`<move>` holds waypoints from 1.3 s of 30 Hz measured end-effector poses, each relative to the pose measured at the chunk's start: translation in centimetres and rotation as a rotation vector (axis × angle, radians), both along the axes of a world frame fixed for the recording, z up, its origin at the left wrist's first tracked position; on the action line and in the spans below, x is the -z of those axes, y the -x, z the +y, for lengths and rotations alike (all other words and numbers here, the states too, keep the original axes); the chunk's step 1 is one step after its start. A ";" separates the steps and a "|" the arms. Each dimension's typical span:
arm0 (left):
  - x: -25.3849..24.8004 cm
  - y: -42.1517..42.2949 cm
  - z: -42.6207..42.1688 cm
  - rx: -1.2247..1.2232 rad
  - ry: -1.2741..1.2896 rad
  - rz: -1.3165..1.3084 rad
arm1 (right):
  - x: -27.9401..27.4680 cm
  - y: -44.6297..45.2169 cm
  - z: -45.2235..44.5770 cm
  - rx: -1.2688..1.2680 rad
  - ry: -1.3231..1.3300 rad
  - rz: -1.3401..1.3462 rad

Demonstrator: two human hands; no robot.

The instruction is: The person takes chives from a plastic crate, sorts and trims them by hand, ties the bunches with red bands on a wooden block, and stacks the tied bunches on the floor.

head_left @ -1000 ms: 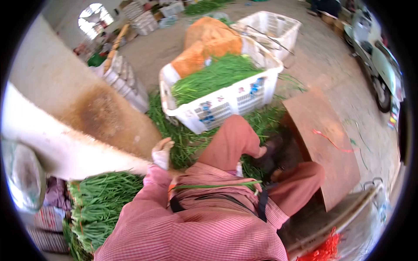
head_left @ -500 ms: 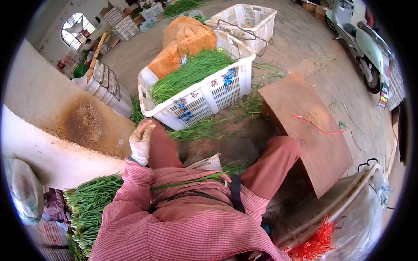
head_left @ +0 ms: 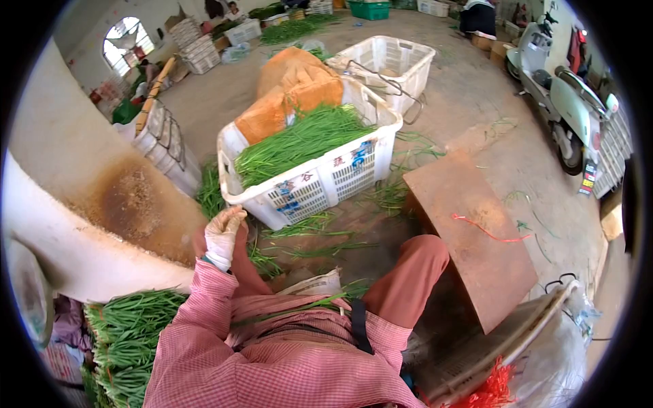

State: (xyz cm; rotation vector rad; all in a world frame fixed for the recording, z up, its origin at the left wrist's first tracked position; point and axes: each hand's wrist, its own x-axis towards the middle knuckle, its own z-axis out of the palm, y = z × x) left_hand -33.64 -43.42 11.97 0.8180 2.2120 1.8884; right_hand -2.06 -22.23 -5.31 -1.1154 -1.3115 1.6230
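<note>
Left grip (head_left: 223, 234) curled, hold if any indiscernible (right hand unseen), sits just near-left of the white crate (head_left: 321, 183) holding green stalks (head_left: 303, 143), which could bend if dragged over its rim.

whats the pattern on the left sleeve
The left sleeve has a small pink-and-white check, showing best in the head view.

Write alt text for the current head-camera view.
A pale-gloved left hand in a pink checked sleeve is close to a white slatted plastic crate holding long green stalks and orange cloth. Bundled green stalks lie lower left; a brown rectangular board is at right.
</note>
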 end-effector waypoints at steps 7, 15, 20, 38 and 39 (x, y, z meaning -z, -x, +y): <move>1.9 3.3 -0.7 0.050 0.004 0.054 | -0.9 -1.9 -5.8 0.019 0.013 -0.168; 3.9 2.8 -0.5 0.410 0.212 -0.132 | -2.8 -4.5 -9.9 -0.130 0.152 -0.334; 8.6 -1.2 -3.7 0.984 1.172 0.132 | -5.8 -11.3 -6.1 -0.087 0.197 -0.206; 5.9 11.8 0.7 -0.308 -0.124 -0.013 | -6.1 18.6 17.4 -0.435 0.815 0.090; 4.8 14.2 0.5 -0.427 0.180 0.117 | -7.7 21.4 17.2 -0.773 0.115 -0.161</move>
